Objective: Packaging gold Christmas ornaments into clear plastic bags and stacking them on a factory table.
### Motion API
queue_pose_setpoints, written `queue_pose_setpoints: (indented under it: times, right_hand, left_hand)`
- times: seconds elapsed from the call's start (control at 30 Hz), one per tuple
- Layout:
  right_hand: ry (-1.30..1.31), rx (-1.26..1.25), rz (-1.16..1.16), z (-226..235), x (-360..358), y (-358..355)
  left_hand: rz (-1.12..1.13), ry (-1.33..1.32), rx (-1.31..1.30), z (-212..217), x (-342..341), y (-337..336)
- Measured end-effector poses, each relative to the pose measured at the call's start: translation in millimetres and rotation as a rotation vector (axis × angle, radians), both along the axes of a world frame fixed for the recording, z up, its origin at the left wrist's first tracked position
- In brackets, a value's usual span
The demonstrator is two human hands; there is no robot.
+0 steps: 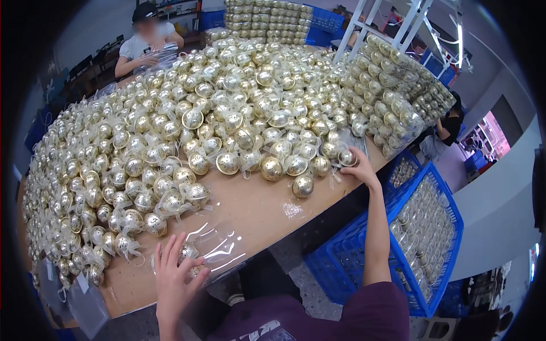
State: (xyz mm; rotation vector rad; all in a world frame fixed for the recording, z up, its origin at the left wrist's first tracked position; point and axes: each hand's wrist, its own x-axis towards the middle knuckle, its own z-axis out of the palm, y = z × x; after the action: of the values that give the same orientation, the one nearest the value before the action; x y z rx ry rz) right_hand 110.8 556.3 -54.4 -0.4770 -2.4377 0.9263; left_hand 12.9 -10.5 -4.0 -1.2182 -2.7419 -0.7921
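Observation:
A large heap of shiny gold ball ornaments [244, 139] with sheer pale ribbons covers much of the table. At the table's front edge, my left hand [175, 273] has its fingers spread beside a clear plastic bag [219, 243]. At least one gold ball shows behind those fingers, seemingly inside the bag. My right hand [362, 170] reaches to the heap's right end, thumb and fingers closed round a gold ball ornament [346, 158]. A single gold ball [302, 186] lies just left of that hand, at the heap's front.
Bagged ornaments [392, 91] are stacked at the right end of the brown table [267, 210]. Below stands a blue crate [424, 304] filled with ornaments. More clear bags [88, 307] hang at the near left edge. One person [148, 42] works across the table, another [449, 125] at the right.

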Motion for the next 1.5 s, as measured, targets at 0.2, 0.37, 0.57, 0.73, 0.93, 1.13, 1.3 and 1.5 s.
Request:
queue_pose_setpoints:
  times: [0.2, 0.37, 0.57, 0.73, 0.93, 1.13, 1.3, 1.5]
  right_hand:
    - [0.217, -0.472, -0.063, 6.7, 23.4, 8.0]
    - [0.49, -1.178, 0.409, 27.0, 10.9, -76.0]
    - [0.068, -0.692, 0.396, 34.5, -15.5, -194.7]
    - [-0.086, -0.205, 0.456, -1.1, -48.1, -246.9]
    - [-0.007, -0.314, 0.745, -9.9, -74.1, -334.0]
    - [-0.036, -0.916, 0.771, -35.4, -77.1, -325.8]
    - [0.198, -0.521, 0.443, 23.1, -76.9, -228.9]
    - [0.064, 0.012, -0.333, 27.0, -27.7, 78.6]
  left_hand:
    - [-0.014, 0.005, 0.002, 1.2, -0.7, 1.0]
    - [0.005, -0.005, -0.005, -2.4, 1.1, -4.6]
    - [0.031, 0.01, -0.019, -2.7, -0.2, -4.0]
    - [-0.05, 0.046, 0.008, -8.3, -6.4, -5.4]
    - [-0.048, 0.122, -0.095, -1.4, -5.9, -8.5]
    - [-0.118, 0.106, -0.119, 0.0, -6.5, 2.9]
    - [-0.063, 0.055, -0.142, 8.4, 1.1, -4.9]
    - [-0.1, 0.052, -0.125, 8.0, 0.1, 9.0]
